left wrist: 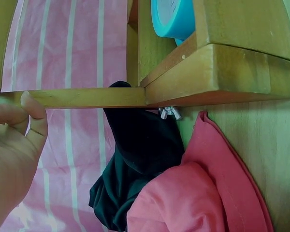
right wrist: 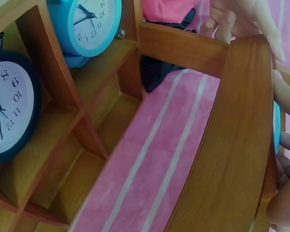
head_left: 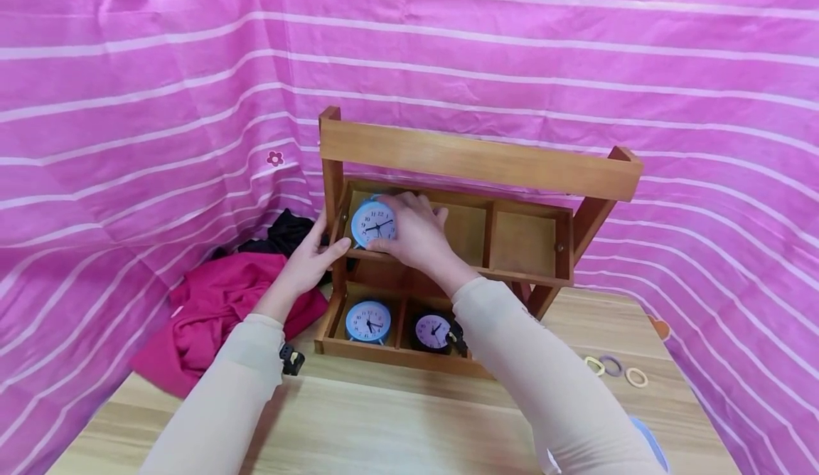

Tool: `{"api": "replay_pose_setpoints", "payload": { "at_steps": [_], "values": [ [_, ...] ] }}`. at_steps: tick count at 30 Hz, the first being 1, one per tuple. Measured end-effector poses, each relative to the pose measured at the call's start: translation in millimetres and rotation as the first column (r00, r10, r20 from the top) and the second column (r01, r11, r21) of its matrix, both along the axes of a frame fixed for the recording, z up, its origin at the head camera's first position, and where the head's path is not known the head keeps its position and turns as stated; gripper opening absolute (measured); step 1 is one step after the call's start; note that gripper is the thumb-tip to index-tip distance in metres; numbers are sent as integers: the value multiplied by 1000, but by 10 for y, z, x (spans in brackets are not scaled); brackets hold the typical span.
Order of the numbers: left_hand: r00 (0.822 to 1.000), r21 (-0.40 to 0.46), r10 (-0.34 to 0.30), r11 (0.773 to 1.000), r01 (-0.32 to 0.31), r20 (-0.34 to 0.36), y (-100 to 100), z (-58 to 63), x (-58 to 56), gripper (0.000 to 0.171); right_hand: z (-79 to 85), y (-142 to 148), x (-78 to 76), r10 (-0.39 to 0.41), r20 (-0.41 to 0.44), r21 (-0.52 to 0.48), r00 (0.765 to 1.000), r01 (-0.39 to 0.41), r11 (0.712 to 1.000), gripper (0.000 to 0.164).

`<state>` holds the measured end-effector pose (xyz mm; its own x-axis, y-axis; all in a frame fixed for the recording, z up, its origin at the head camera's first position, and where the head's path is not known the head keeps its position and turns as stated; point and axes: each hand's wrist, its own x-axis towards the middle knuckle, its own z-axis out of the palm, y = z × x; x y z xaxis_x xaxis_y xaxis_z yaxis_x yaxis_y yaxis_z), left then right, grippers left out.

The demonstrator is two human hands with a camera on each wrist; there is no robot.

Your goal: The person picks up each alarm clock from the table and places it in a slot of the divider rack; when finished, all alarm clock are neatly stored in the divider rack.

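Note:
A wooden two-tier rack (head_left: 480, 157) with compartments stands on the table. My right hand (head_left: 419, 237) grips a light blue alarm clock (head_left: 370, 225) in the left compartment of the upper tier, thumb at its lower front and fingers over its far side. At the rack's left end, my left hand (head_left: 303, 265) holds the side of the upper tier, thumb toward the front edge. Below, a second blue alarm clock (head_left: 368, 321) sits in the lower left compartment. Beside it is a black alarm clock (right wrist: 12, 108), partly covered by my right wrist's camera in the head view.
Left of the rack lie a crumpled red cloth (head_left: 224, 301) and a black cloth (left wrist: 140, 145). Several small rings (head_left: 612, 366) lie on the table (head_left: 384, 411) at the right, near a partly hidden blue item (head_left: 649, 443). A pink striped curtain (head_left: 448, 48) hangs behind.

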<state>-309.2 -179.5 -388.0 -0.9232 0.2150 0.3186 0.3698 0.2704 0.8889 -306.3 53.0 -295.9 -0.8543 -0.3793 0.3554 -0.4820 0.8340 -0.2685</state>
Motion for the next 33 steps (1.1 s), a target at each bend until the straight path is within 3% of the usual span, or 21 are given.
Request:
{"api": "replay_pose_setpoints", "payload": {
  "at_steps": [12, 18, 22, 29, 33],
  "values": [
    [1000, -7, -1, 1000, 1, 5, 7, -37, -11, 81, -32, 5, -2, -4, 6, 29, 1000, 4, 1000, 83],
    [1000, -12, 2, 1000, -2, 14, 25, -65, -29, 80, -130, 201, 56, 79, -20, -146, 997, -81, 986, 94],
    [1000, -15, 6, 1000, -6, 15, 35, -66, -24, 82, -172, 512, 233, 119, -72, -196, 990, -131, 972, 100],
    [1000, -14, 6, 1000, -6, 12, 42, -17, -13, 82, -211, 1177, 712, 140, -137, -180, 981, -164, 970, 110],
    [1000, -9, 17, 1000, -17, 12, 21, 12, 4, 82, -325, 1528, 966, 135, -154, -187, 979, -163, 969, 114]
  ]
}}
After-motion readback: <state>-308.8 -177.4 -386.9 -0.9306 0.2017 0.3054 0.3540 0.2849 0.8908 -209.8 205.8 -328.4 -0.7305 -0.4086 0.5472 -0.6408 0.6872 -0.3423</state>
